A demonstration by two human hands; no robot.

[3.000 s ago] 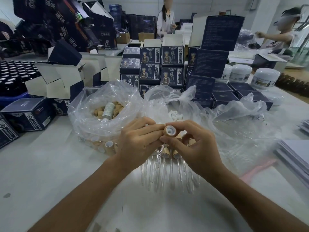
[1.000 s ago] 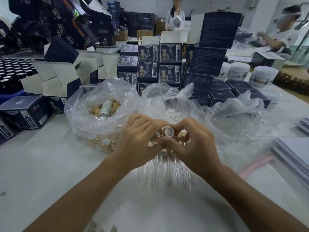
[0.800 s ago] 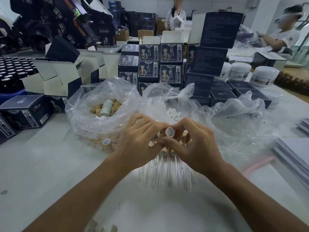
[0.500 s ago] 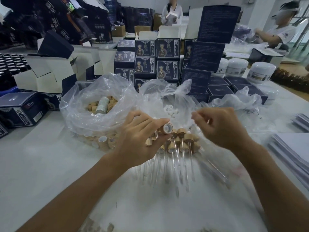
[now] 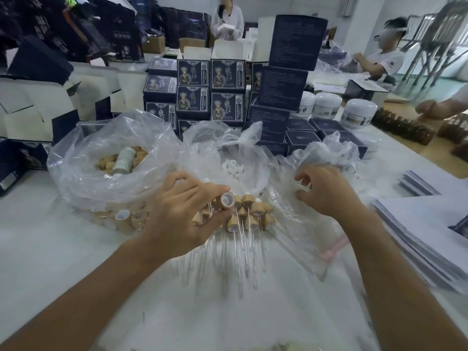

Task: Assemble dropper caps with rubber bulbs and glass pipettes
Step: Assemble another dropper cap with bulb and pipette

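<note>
Bamboo dropper cap (image 5: 226, 200), earlier pinched by both hands, now gripped in left hand (image 5: 182, 211) alone above finished droppers (image 5: 249, 219) on table (image 5: 50, 249), with right hand (image 5: 326, 191) shifted rightward, fingers curled into clear pipette bag (image 5: 326, 158), grasp there unclear.

The right hand (image 5: 326, 191) reaches into a clear bag (image 5: 329, 158) whose crinkled plastic blurs whatever its fingertips touch, while both forearms run off the bottom edge.
</note>
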